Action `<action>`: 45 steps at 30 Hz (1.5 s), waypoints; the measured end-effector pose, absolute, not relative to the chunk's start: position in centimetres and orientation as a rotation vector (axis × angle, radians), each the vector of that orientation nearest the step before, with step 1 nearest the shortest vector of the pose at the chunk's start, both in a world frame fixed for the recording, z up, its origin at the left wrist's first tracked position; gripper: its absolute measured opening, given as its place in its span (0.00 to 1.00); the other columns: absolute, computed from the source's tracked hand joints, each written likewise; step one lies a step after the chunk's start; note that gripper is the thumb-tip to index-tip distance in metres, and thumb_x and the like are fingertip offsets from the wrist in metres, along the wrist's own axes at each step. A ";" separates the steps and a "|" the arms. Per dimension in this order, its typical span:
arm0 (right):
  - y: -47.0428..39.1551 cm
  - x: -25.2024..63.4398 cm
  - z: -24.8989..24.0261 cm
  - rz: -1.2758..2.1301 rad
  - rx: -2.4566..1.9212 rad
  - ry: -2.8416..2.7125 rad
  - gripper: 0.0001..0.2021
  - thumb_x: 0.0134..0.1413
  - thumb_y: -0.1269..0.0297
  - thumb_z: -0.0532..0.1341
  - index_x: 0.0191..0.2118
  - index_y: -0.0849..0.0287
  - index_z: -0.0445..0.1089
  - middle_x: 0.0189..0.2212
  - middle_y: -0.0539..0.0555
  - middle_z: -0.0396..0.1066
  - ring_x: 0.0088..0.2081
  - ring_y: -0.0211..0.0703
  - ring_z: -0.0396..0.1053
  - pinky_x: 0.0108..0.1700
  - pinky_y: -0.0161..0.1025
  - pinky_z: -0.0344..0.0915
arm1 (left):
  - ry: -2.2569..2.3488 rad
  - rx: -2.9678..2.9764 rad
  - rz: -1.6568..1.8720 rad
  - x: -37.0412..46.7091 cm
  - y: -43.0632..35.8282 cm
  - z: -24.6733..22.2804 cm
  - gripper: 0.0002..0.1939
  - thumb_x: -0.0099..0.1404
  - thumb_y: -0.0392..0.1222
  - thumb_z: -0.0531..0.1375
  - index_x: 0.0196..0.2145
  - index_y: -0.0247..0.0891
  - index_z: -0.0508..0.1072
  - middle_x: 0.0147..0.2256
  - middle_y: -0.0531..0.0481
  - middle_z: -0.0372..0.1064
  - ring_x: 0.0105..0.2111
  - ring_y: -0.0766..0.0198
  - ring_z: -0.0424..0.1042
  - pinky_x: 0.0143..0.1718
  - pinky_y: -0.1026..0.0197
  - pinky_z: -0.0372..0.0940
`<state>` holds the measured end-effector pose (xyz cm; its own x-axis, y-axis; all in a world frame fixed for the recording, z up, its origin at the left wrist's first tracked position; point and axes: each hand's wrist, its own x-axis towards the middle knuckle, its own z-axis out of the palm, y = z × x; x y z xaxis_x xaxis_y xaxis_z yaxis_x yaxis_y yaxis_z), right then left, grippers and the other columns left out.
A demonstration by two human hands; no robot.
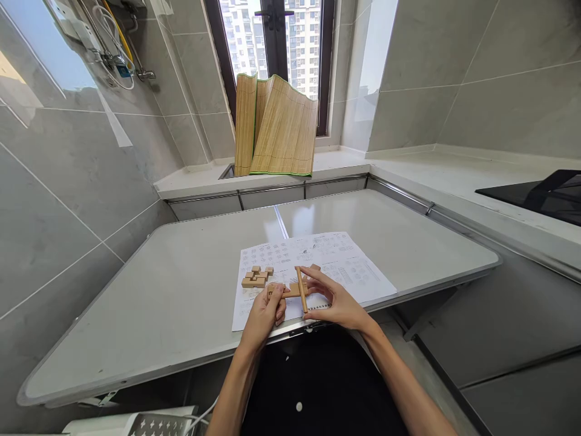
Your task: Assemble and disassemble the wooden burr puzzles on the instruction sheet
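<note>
Over the front edge of a printed paper sheet (363, 272), both my hands work on light wooden puzzle pieces. My left hand (269, 309) is closed, pinching the left end of a wooden bar (292, 292) that points to the right. With thumb and index finger my right hand (338, 303) grips a long wooden stick (302, 293) by its two ends. That stick lies crosswise at the bar's right part; whether they interlock I cannot tell. Behind my right fingers another wooden end shows partly. Several notched wooden blocks (257, 278) rest on the sheet beyond my left hand.
The sheet lies on a white folding table (181, 284) with a metal rim. Behind it, a folded bamboo mat (284, 130) stands on the counter (336, 158) before a window. A black hob (540, 194) is at right. A white appliance (158, 424) stands low at left.
</note>
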<state>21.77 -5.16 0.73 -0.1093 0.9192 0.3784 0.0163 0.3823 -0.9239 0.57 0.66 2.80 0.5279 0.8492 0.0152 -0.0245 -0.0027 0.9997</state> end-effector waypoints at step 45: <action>-5.9 21.2 1.4 0.946 -0.979 -1.562 0.45 0.49 0.68 0.76 0.70 0.45 0.59 0.57 0.55 0.63 0.54 0.52 0.71 0.61 0.50 0.69 | 0.819 1.615 0.727 1.2 -0.2 3.3 0.26 0.73 0.67 0.56 0.40 0.38 0.70 0.19 0.61 0.58 0.19 0.68 0.52 0.25 0.63 0.51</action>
<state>21.19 -5.86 1.44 -0.1499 0.9278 0.3418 0.1266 0.3608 -0.9240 1.21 -0.21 3.27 0.5683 0.8222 0.0329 0.1306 -0.1296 0.9829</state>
